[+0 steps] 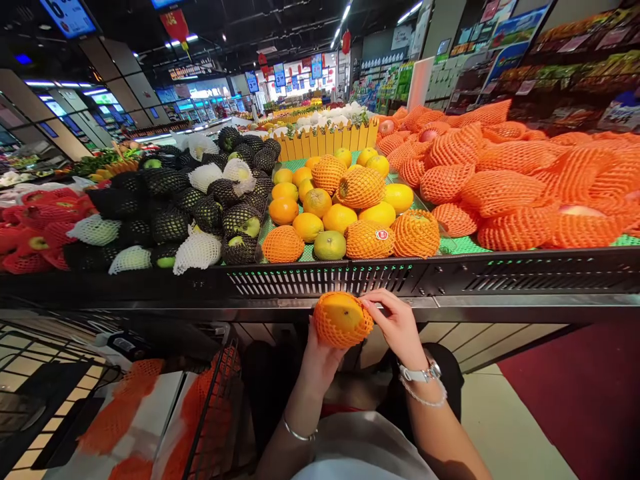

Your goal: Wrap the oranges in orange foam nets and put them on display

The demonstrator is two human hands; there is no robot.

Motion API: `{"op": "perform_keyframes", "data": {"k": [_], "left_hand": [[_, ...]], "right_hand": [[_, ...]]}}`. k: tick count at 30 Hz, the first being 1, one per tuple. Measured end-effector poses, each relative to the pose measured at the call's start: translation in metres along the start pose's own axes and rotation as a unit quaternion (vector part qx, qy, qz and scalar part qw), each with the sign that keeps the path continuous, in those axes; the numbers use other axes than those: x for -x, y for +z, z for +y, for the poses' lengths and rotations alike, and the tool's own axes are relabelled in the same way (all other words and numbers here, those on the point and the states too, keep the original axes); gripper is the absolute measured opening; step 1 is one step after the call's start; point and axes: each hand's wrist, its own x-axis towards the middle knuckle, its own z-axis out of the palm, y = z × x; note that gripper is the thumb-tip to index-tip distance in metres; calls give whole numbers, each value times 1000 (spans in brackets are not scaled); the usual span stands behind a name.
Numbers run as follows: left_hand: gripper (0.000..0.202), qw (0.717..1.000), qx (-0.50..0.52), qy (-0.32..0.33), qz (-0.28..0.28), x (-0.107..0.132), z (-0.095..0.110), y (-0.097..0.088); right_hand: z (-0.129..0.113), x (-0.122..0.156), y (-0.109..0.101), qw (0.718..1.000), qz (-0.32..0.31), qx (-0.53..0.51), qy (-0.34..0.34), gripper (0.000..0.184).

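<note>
My left hand (319,358) cups an orange (341,311) from below, just in front of the display's black edge. An orange foam net (345,331) covers the fruit's lower part and sides, leaving its top bare. My right hand (395,325) pinches the net's rim at the fruit's right side. Both wrists wear bracelets, and the right also a watch. On the green mat above lies a pile of oranges (340,217), some bare and some in orange nets.
A black display shelf edge (450,275) runs across in front of me. Fruit in black and white nets (170,223) lies at left, fruit in orange nets (505,190) at right. A shopping cart (60,393) holding orange nets stands at lower left. Red floor mat at right.
</note>
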Motion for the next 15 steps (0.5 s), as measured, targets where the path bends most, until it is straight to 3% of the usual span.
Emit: {"op": "perform_keyframes", "data": {"k": [6, 10, 13, 15], "left_hand": [[67, 1000, 23, 5, 1, 4, 3, 8], [70, 1000, 2, 5, 0, 4, 2, 1], [72, 1000, -14, 22, -2, 2, -1, -10], [70, 999, -15, 45, 12, 1, -4, -17]], "right_hand": [[-3, 10, 9, 996, 22, -79, 21, 23], [0, 25, 30, 982, -16, -186, -6, 69], [5, 33, 42, 989, -49, -140, -27, 95], [9, 35, 47, 992, -52, -110, -25, 101]]}}
